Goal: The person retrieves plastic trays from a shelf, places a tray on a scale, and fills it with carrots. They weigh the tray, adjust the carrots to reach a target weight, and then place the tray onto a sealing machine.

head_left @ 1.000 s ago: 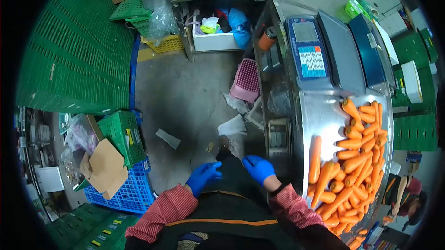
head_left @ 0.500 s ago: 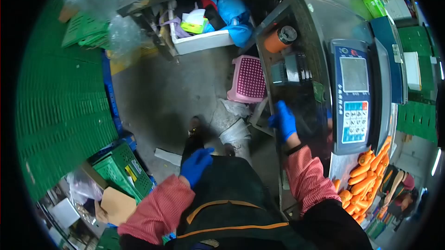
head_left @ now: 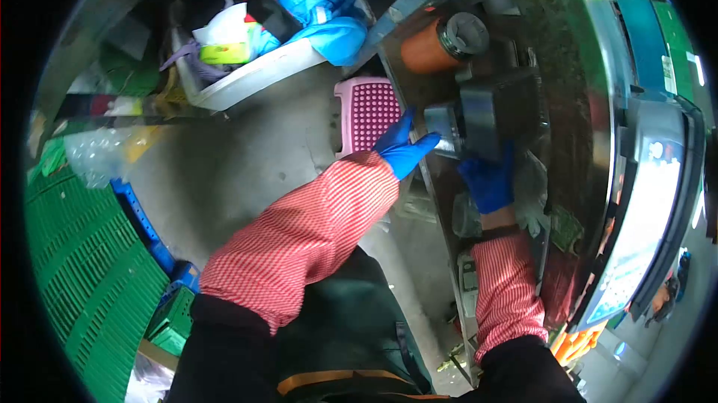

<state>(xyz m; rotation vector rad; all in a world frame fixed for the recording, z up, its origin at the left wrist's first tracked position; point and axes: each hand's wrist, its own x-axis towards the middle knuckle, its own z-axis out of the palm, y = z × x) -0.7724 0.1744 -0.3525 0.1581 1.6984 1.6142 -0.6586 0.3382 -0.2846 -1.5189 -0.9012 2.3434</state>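
Note:
My left hand [head_left: 404, 147], in a blue glove, reaches to the shelf edge with its thumb and fingers apart and nothing in them. Just beyond its fingertips are clear plastic containers [head_left: 444, 131], apparently stacked. On the shelf, my right hand [head_left: 490, 185], also blue-gloved, has its fingers spread below a darker stack of plastic trays [head_left: 499, 110]. Shadow hides whether its fingertips touch that stack. An orange jar with a dark lid [head_left: 428, 49] lies on its side farther back on the shelf.
A pink stool [head_left: 372, 113] stands left of the shelf. Behind it is a white bin [head_left: 258, 74] with blue cloth and bags. Above the shelf, a scale [head_left: 643, 208] and carrots [head_left: 577, 343] sit on the counter. Green crates [head_left: 90, 276] line the left side.
My view has moved closer to the shelf. My left hand has come up from beside the apron to the containers, and my right hand has gone deeper into the shelf.

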